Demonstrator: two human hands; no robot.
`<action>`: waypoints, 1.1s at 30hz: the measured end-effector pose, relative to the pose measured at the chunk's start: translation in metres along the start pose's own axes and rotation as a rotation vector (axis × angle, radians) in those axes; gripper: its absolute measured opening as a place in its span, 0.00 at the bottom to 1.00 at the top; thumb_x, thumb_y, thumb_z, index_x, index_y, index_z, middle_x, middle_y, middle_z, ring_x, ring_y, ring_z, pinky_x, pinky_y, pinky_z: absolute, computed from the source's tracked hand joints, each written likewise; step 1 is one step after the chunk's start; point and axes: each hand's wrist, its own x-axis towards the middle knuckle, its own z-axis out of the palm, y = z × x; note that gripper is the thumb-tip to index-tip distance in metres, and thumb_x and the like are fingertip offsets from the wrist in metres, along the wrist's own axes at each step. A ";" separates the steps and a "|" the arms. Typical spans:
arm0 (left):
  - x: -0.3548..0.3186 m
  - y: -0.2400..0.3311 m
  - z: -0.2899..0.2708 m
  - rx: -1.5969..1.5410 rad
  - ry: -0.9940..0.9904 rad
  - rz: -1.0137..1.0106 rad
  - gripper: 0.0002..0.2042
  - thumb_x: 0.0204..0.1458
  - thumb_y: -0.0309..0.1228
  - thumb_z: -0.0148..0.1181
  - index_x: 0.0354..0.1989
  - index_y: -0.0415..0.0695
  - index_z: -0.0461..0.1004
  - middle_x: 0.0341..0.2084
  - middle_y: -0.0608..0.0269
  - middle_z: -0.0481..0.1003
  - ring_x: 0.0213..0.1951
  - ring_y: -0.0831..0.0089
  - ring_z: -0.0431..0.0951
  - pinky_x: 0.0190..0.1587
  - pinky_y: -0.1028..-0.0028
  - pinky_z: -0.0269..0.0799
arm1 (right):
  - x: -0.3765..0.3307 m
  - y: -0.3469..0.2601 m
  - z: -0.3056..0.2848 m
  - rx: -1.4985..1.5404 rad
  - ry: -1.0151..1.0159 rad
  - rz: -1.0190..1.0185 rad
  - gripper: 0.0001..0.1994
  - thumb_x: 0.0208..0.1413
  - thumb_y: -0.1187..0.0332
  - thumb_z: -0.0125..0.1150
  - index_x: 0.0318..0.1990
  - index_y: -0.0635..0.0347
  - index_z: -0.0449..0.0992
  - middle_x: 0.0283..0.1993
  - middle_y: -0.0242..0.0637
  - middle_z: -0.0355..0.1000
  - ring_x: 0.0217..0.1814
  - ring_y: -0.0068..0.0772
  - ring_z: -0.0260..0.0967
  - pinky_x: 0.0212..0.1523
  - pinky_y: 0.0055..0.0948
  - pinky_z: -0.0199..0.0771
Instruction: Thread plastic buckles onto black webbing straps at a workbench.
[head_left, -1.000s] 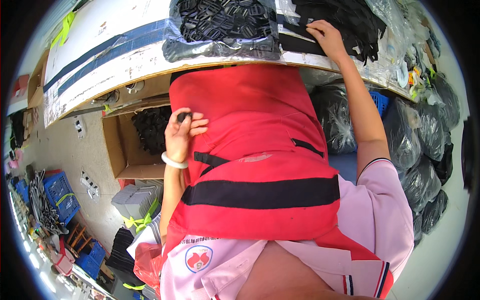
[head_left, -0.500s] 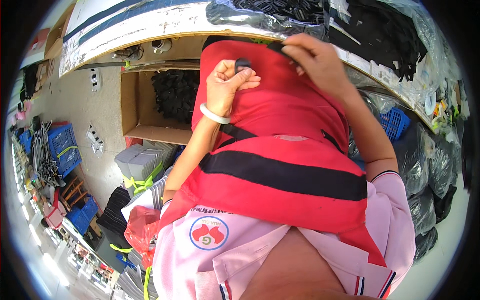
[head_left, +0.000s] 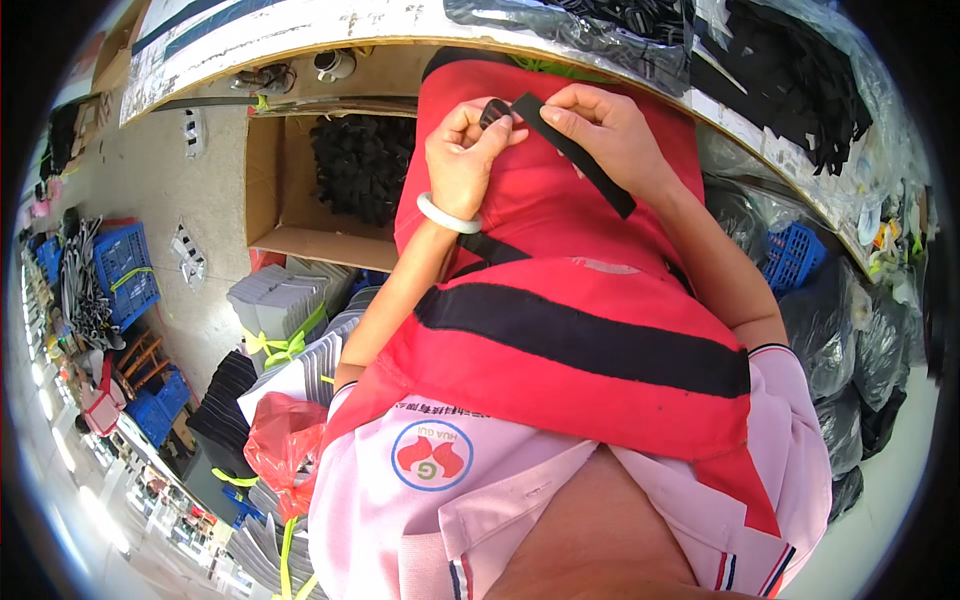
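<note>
Over my red apron, my left hand pinches a small black ring-shaped buckle between thumb and fingers. My right hand grips a flat black strap near its upper part. The strap's upper end is close to the buckle; whether it touches or enters the opening cannot be made out. Its longer end hangs down to the right below my fingers. Beyond my hands, a clear bag of black buckle-like pieces lies on the worktable, beside a heap of black straps.
The white worktable curves across the front. Below it at left stands a cardboard box holding many black pieces. Bundled grey sheets and a red plastic bag are at my left. Right are a blue basket and dark plastic sacks.
My right hand has come down and left from the table edge with the strap. My left hand has risen slightly to the right, bringing buckle and strap close together.
</note>
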 end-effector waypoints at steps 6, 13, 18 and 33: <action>0.002 0.005 0.000 -0.023 -0.005 0.018 0.02 0.54 0.16 0.55 0.32 0.34 0.69 0.30 0.56 0.77 0.29 0.72 0.80 0.37 0.73 0.81 | -0.002 0.000 0.006 0.057 -0.030 0.063 0.09 0.59 0.66 0.56 0.37 0.63 0.77 0.26 0.24 0.72 0.26 0.10 0.62 0.26 0.15 0.61; -0.005 -0.005 -0.006 0.177 -0.034 -0.027 0.05 0.53 0.16 0.56 0.37 0.34 0.71 0.30 0.61 0.77 0.29 0.77 0.79 0.34 0.78 0.78 | -0.004 -0.006 0.013 0.142 -0.083 0.083 0.09 0.58 0.67 0.57 0.36 0.63 0.76 0.26 0.25 0.72 0.25 0.09 0.62 0.25 0.15 0.60; -0.005 -0.005 0.000 0.175 -0.022 0.039 0.07 0.53 0.16 0.56 0.40 0.33 0.73 0.29 0.64 0.77 0.31 0.80 0.77 0.37 0.82 0.74 | -0.003 0.003 0.011 0.098 -0.069 0.113 0.08 0.57 0.67 0.57 0.35 0.64 0.76 0.26 0.26 0.73 0.25 0.10 0.63 0.25 0.15 0.61; -0.008 -0.015 -0.005 0.660 -0.025 0.164 0.06 0.48 0.18 0.59 0.34 0.35 0.78 0.21 0.63 0.75 0.24 0.82 0.73 0.26 0.78 0.68 | -0.004 0.028 0.026 0.541 0.009 0.174 0.12 0.60 0.64 0.56 0.40 0.66 0.73 0.25 0.33 0.71 0.19 0.18 0.66 0.19 0.18 0.67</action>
